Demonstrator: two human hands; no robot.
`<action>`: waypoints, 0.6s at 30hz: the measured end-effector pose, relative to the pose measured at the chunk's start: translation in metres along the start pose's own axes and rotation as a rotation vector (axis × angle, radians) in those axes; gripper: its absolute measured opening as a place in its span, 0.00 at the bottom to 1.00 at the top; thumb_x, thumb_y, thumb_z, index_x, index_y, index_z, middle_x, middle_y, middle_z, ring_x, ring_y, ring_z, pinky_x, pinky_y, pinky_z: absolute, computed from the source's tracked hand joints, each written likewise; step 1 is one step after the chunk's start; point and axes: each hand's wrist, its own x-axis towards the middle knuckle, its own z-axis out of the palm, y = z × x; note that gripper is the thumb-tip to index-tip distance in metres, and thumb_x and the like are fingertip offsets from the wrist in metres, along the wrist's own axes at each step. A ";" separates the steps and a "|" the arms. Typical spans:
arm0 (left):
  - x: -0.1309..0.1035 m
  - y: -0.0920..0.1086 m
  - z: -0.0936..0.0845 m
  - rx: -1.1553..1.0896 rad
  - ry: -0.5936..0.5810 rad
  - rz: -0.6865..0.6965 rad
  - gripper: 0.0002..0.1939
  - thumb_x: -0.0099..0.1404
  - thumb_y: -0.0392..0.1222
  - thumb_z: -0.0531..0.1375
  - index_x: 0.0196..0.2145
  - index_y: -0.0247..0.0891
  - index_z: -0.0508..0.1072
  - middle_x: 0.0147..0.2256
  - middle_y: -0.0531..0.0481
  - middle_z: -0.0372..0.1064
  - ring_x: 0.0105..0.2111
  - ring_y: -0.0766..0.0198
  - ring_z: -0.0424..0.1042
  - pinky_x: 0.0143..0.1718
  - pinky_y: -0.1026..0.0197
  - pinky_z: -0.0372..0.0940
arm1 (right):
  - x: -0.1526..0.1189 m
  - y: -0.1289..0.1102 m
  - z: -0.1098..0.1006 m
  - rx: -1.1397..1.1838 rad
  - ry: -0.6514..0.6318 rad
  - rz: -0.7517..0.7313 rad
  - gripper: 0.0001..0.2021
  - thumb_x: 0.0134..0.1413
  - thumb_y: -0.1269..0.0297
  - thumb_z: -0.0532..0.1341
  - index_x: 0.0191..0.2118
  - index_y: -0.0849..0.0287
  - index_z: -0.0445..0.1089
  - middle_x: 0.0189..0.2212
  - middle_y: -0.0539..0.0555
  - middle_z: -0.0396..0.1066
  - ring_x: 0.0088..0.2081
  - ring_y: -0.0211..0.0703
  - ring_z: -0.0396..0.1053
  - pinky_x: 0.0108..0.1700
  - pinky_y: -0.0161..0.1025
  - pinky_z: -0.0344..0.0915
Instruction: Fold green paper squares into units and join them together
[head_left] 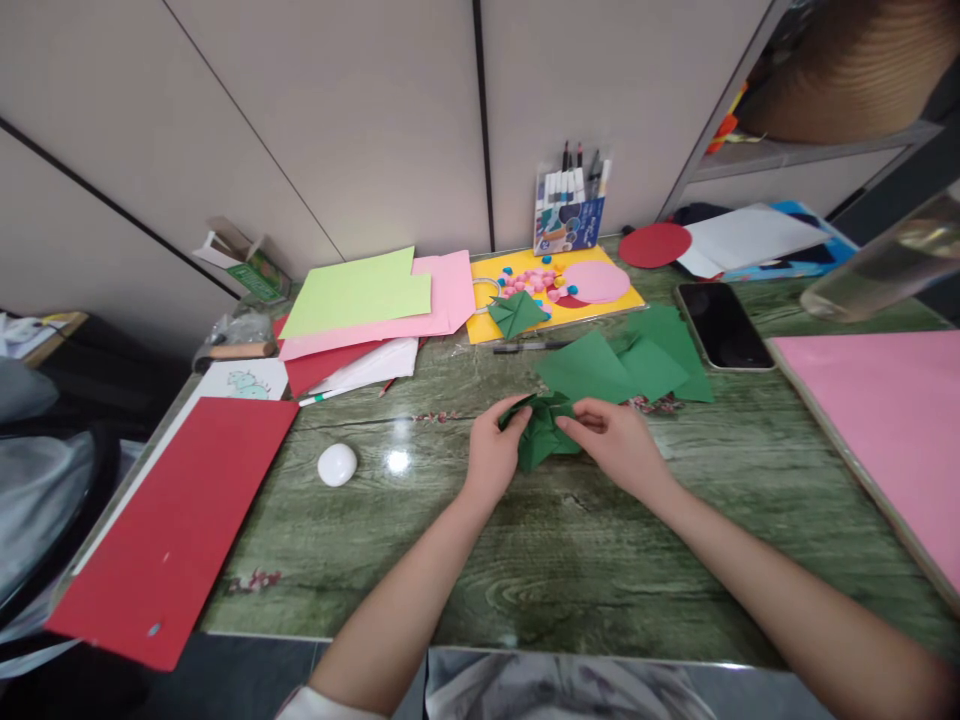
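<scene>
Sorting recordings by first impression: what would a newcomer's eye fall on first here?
Most likely the folded green paper, held in the left hand and right hand near the middle of the table. Next, probably the large red sheet at the table's left end and the pink sheet at its right. The yellow sheet at the back may also draw the eye.

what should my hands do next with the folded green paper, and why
I'd probably press its raised flaps flat with the right hand while the left hand steadies the other side: the folded paper has layers standing up unevenly, and both hands are already on it.
</scene>
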 end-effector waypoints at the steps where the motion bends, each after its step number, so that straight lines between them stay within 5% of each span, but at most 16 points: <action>1: 0.000 0.000 0.000 0.006 0.000 0.005 0.10 0.57 0.41 0.58 0.36 0.37 0.76 0.38 0.47 0.75 0.39 0.60 0.71 0.45 0.59 0.62 | -0.001 0.000 0.001 -0.028 0.020 -0.018 0.10 0.50 0.57 0.58 0.24 0.58 0.64 0.20 0.49 0.69 0.24 0.40 0.67 0.26 0.34 0.60; 9: 0.000 0.003 -0.001 0.060 -0.040 0.012 0.10 0.58 0.41 0.58 0.37 0.37 0.75 0.38 0.47 0.74 0.39 0.60 0.70 0.44 0.59 0.62 | -0.005 0.004 0.001 -0.297 0.094 -0.214 0.07 0.53 0.62 0.57 0.30 0.58 0.68 0.24 0.51 0.73 0.25 0.41 0.71 0.29 0.35 0.61; 18: 0.001 -0.004 0.000 -0.001 -0.054 -0.028 0.11 0.57 0.42 0.58 0.37 0.37 0.75 0.38 0.47 0.74 0.39 0.60 0.70 0.45 0.58 0.61 | -0.004 0.008 0.003 -0.267 0.085 -0.247 0.06 0.55 0.63 0.56 0.32 0.57 0.69 0.26 0.51 0.74 0.26 0.41 0.71 0.29 0.35 0.62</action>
